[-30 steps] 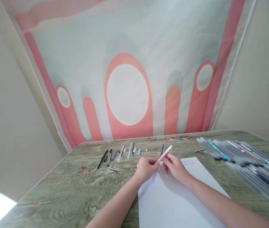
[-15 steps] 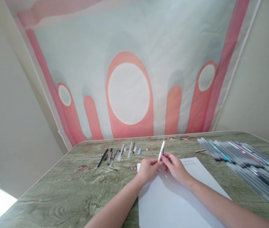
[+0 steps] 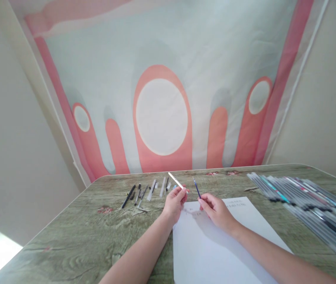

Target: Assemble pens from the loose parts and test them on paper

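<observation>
My left hand (image 3: 173,206) is closed around the lower end of a white pen barrel (image 3: 175,180), which tilts up and to the left. Thumb and fingers of my right hand (image 3: 217,212) pinch a slim dark-blue pen refill (image 3: 196,187) with a lighter tip at its top. The barrel and the refill are apart. Both hands are over the upper part of a white sheet of paper (image 3: 215,252), which bears faint handwriting along its top.
Loose pen parts, including a black pen (image 3: 128,196) and clear barrels (image 3: 151,190), lie left of the paper. Many clear pens (image 3: 283,187) are laid out in rows at the right. A printed cloth (image 3: 162,51) hangs behind the wood-patterned table (image 3: 76,232).
My left hand has moved left with the white barrel, which now leans left instead of standing nearly upright. The blue refill has come apart from beside it and stays in my right hand.
</observation>
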`<act>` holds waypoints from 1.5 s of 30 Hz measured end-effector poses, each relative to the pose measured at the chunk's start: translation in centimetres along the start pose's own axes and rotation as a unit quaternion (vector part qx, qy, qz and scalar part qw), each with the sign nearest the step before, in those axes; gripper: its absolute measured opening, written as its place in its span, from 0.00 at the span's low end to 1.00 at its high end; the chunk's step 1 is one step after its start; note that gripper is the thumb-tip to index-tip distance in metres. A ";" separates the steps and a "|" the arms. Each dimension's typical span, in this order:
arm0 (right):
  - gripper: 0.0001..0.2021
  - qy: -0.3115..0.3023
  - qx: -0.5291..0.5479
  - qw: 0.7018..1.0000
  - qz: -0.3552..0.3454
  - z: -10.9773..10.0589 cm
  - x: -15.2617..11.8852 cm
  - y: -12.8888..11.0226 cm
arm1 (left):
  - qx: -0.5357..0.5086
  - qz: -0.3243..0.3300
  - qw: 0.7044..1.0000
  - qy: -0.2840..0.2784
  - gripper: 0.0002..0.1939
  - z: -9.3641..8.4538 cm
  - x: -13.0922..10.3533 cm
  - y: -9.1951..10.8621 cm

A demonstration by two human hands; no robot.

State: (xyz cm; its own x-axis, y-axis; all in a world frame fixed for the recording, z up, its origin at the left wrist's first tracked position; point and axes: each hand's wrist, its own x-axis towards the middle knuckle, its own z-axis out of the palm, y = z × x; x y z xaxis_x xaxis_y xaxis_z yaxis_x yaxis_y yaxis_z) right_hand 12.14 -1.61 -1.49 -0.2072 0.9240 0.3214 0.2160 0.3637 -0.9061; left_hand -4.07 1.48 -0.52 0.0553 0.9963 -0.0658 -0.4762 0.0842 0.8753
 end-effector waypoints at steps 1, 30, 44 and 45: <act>0.13 -0.001 -0.003 1.000 -0.001 0.0 0.0 0.0 | -0.015 -0.001 1.000 -0.001 0.18 -0.1 0.1 0.0; 0.11 0.252 0.144 0.953 -0.086 -3.9 2.3 -3.1 | 0.599 0.301 0.741 -0.043 0.13 -1.0 -0.2 -0.1; 0.13 0.244 0.093 0.962 -0.074 -3.5 1.7 -4.0 | 0.587 0.302 0.749 -0.059 0.12 -0.4 -0.9 0.0; 0.13 0.244 0.093 0.963 -0.074 -3.5 1.8 -3.9 | 0.586 0.302 0.749 -0.058 0.12 -0.4 -0.9 0.0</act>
State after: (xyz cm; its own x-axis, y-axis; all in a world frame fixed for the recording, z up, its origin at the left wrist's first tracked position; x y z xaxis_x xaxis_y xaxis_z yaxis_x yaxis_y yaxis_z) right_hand 14.30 -0.99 3.59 0.2596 0.8255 0.5012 0.0350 0.5106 -0.8591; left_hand -4.47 0.56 -0.70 0.2495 0.8327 0.4943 0.6498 -0.5224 0.5521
